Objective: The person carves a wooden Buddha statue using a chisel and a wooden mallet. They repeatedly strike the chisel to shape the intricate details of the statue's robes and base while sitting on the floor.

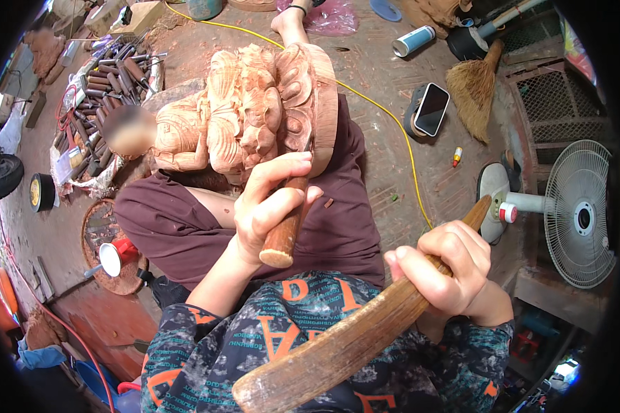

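Observation:
A carved wooden statue (217,113) lies on its side across my lap, its petalled base (324,103) toward the right. My left hand (265,196) is closed round the brown wooden handle of a carving chisel (282,241). The narrow blade points up at the petals of the base; whether its edge touches the wood I cannot tell. In my right hand (455,268) is a long, flattened wooden mallet (331,344), gripped near its thin end. Its broad end hangs low in front of my shirt, apart from the chisel.
Many wood-handled chisels (110,86) lie in a heap at the left. A yellow cable (408,151) crosses the floor. Toward the right are a phone (432,110), a straw broom (472,89), a small glue bottle (457,157) and a standing fan (579,213). A red cup (120,255) is at the lower left.

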Motion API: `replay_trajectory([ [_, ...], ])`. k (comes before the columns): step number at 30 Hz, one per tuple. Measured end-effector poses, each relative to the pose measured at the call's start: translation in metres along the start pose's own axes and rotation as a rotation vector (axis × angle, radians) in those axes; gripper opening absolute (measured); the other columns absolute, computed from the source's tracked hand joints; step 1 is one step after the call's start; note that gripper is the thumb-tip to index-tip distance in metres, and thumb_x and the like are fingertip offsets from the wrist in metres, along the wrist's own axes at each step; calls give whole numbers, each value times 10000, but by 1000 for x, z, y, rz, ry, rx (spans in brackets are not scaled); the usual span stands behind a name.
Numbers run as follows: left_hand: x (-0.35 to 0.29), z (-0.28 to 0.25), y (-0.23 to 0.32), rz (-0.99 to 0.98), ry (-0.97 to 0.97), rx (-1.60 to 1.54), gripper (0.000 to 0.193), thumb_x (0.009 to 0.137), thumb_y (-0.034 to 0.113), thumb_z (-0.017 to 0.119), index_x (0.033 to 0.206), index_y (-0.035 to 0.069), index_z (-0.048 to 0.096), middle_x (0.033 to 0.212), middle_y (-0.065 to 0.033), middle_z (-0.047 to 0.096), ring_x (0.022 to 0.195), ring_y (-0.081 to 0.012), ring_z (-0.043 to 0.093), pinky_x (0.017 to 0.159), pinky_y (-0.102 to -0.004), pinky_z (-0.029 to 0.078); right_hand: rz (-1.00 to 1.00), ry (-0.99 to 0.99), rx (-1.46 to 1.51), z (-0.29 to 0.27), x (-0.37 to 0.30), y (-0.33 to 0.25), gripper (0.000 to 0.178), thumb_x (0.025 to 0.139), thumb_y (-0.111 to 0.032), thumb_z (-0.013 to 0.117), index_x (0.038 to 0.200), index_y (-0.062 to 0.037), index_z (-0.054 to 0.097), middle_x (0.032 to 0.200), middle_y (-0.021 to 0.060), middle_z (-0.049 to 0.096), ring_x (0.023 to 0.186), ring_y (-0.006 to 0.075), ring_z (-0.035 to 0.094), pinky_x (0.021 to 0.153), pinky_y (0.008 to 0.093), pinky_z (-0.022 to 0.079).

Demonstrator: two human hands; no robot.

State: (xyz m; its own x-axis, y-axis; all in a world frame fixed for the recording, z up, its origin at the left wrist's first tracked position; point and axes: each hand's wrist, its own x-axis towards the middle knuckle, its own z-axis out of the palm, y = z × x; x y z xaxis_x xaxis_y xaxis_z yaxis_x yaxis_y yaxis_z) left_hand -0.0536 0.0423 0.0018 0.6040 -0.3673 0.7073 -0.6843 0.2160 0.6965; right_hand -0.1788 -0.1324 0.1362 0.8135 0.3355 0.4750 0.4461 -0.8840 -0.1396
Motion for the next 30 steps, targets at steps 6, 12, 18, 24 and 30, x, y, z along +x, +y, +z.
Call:
replay_trajectory([
  [6, 3, 14, -6, 79, 143, -11, 406, 699, -75, 767, 1000, 48, 524, 1035, -202, 592, 949, -337, 652, 757, -369, 578, 21, -104, -160, -19, 8, 3, 314, 661, -79, 667, 972, -91, 627, 632, 1, 414, 487, 138, 430, 426, 259, 342],
  [12, 7, 14, -4, 74, 154, 42, 380, 713, -70, 758, 981, 46, 514, 1024, -204, 599, 935, -338, 659, 704, -359, 585, 94, -140, -235, -25, 2, -1, 347, 639, -65, 640, 984, -62, 602, 637, 25, 410, 504, 167, 435, 433, 278, 350],
  [18, 8, 5, 2, 106, 51, 44, 390, 718, -75, 752, 1003, 39, 511, 986, -198, 617, 929, -332, 660, 703, -385, 583, 141, -185, -179, -19, -4, 3, 357, 644, -120, 669, 982, -41, 587, 641, 42, 424, 495, 193, 441, 433, 308, 360],
  [24, -2, -20, 18, 3, -243, 5, 306, 681, 133, 685, 937, 21, 559, 686, -89, 514, 566, -263, 551, 519, -353, 465, 308, -70, 80, -2, -33, 8, 457, 581, 9, 702, 1013, -26, 558, 731, 111, 558, 600, 270, 569, 539, 359, 453],
  [30, -6, 5, 29, -165, -485, 84, 380, 691, 176, 661, 1024, 29, 549, 727, -89, 574, 590, -271, 600, 509, -361, 478, 687, -81, 302, 31, -78, 1, 440, 562, -15, 713, 973, -23, 556, 791, 147, 614, 678, 324, 635, 627, 358, 502],
])
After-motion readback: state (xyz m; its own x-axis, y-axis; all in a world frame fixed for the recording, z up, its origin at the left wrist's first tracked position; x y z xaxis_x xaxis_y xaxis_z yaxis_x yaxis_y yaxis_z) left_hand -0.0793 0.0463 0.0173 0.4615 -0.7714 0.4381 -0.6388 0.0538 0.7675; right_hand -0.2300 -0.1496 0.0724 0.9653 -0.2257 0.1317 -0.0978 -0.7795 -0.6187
